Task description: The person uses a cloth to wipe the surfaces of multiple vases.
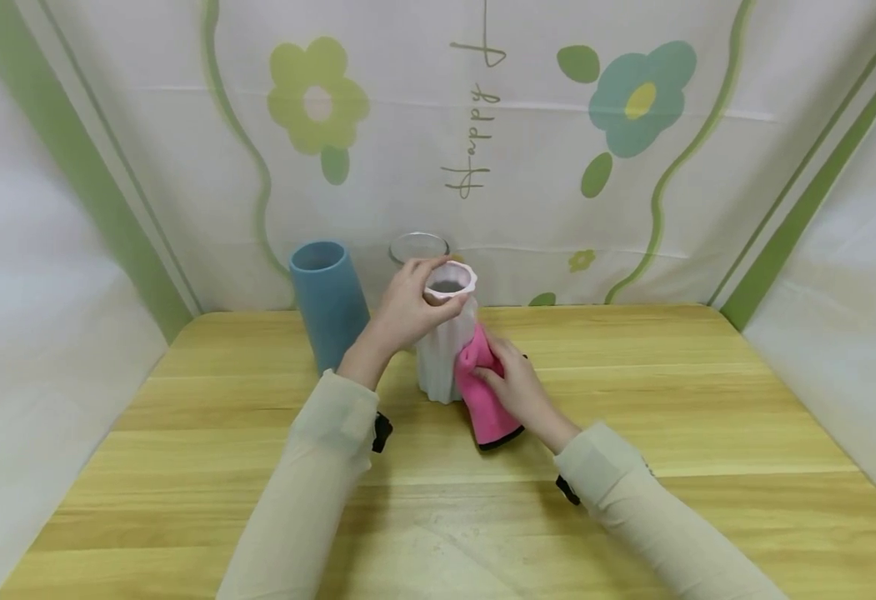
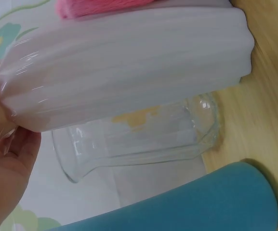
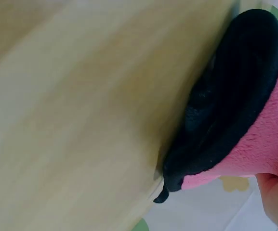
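Observation:
A white fluted vase (image 1: 438, 358) stands upright on the table. My left hand (image 1: 409, 302) holds it around the top, thumb and fingers at the wavy rim; in the left wrist view its fluted side (image 2: 129, 67) fills the upper part. On the vase's right side, my right hand (image 1: 516, 382) pinches a pink fuzzy cloth (image 1: 488, 417) and presses it against the wall. The cloth's lower end hangs down close over the table, its black edging (image 3: 244, 134) gaping in the right wrist view. Part of the cloth is hidden behind the right fingers.
A tall blue vase (image 1: 330, 304) stands just left of the white one, beside the left forearm. Behind the white vase is a clear glass vase (image 2: 153, 144), mostly hidden in the head view. A patterned curtain (image 1: 528, 208) backs the wooden table (image 1: 708, 400).

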The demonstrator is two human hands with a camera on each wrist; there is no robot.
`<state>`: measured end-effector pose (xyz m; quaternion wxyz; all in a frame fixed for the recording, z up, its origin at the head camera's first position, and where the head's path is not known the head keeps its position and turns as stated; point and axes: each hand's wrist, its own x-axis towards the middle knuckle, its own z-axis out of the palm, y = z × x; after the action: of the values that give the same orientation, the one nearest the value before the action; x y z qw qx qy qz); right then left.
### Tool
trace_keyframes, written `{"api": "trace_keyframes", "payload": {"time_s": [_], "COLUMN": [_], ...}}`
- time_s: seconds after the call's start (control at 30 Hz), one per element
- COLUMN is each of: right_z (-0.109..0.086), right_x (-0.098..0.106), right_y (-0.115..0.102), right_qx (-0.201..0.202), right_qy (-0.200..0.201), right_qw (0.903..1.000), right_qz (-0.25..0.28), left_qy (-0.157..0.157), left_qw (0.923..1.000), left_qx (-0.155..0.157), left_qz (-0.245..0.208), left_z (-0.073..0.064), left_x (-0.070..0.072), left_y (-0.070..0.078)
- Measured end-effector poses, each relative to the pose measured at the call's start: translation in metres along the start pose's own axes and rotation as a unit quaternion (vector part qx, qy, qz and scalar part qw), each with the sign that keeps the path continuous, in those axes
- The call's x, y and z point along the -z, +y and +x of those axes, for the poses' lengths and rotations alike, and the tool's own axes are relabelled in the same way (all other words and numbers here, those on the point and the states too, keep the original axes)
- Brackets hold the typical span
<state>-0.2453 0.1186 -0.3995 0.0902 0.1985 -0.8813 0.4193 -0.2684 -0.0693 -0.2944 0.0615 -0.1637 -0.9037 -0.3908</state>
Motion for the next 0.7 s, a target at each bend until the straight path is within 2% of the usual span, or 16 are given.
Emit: {"api": "trace_keyframes", "payload": {"time_s": [0.2,0.33,0.53,0.7], "right_z": [-0.002,-0.002,0.003,0.008], "right_x": [-0.001,0.003,0.011,0.019], "right_y": [0.002,-0.001,-0.013,-0.024], "right_qx": [0.007,0.012,0.035,0.037], "right_qy": [0.006,0.025,0.061,0.083], "right_qw": [0.9999,0.9996,0.9975,0.9957], "right_qz": [-0.007,-0.001,0.012,0.017], "left_qy": [-0.012,-0.021,-0.030,-0.035], "left_qw": [0.9998,0.9997,0.9991,0.9982], "left_qx": [0.012,0.012,0.010,0.009], "left_qz": [0.004,-0.004,-0.028,-0.048], "left_z": [0.000,0.001,0.000,0.000], "left_x": [0.002,0.001,0.001,0.001], "left_y": [0.001,0.002,0.002,0.002]}}
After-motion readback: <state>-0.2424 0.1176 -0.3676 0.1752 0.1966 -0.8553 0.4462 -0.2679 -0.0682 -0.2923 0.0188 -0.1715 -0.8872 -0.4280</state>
